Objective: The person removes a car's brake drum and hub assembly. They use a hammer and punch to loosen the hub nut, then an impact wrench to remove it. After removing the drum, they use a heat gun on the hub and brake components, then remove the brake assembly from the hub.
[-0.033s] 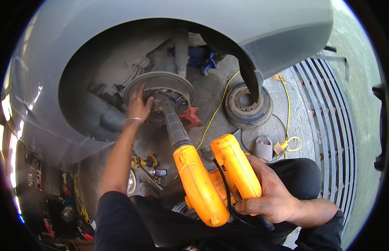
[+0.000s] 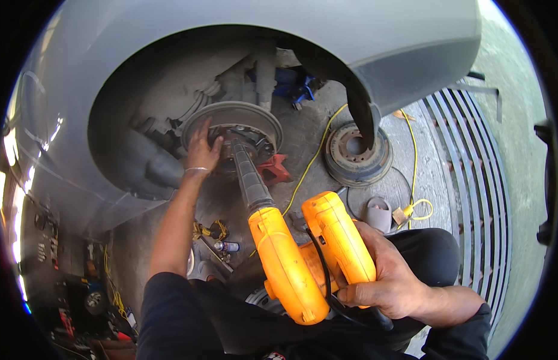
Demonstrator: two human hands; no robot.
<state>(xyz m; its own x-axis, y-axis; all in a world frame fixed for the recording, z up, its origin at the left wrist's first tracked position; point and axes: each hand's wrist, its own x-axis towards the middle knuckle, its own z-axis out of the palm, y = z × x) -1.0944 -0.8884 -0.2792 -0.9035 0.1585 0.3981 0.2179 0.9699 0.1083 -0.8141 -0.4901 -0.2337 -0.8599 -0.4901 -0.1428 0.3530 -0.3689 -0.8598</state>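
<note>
My right hand (image 2: 387, 282) is wrapped round the handle of a yellow electric blower (image 2: 285, 264). Its long dark nozzle (image 2: 250, 177) points away from me into the wheel well. The nozzle's tip reaches the drum brake assembly (image 2: 276, 129), whose round metal backing plate faces me. On the left side of that assembly lies my left hand (image 2: 202, 147), fingers stretched out and slightly apart, holding nothing. A thin bracelet circles the left wrist. Part of the brake's inner hardware is hidden behind the nozzle and the left hand.
The grey car fender (image 2: 231, 15) arches over the brake. A red jack stand (image 2: 275, 170) is below it; a blue jack (image 2: 300, 90) is farther back. Right of these are a brake drum (image 2: 336, 162), yellow cord (image 2: 315, 159), a sandal (image 2: 378, 215) and a floor grate (image 2: 471, 180). A spray can (image 2: 227, 246) lies left.
The car and brake sit slightly farther right in the picture, and my left hand with them. Both hands keep the same pose, and the blower stays in my right hand.
</note>
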